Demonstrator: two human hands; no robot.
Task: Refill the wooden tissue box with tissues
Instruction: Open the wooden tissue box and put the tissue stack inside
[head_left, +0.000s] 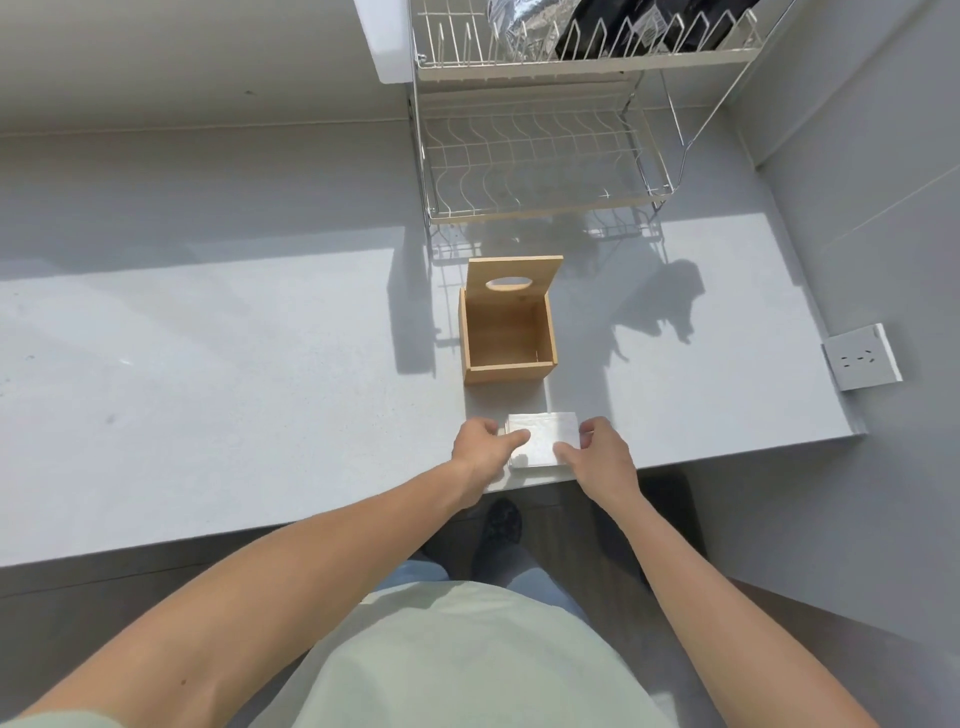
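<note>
While the wooden tissue box (508, 340) stands open, I see my left hand (480, 448) and right hand (597, 451) pinching the tissue stack (545, 439) from both sides.

Wooden tissue box (508, 340): light wood, square, stands upright on the white counter, approx. in the middle. Its lid (513, 283) w/ an oval slot is open, tilted up and back at the far side. Inside of the box is empty, the bottom is visible.

Tissues (543, 441): a white, flat, rectangular stack, lying on the counter near its front edge, just in front of the box but apart from it. Sunlight falls on the stack, so single sheets cannot be told apart.
</note>
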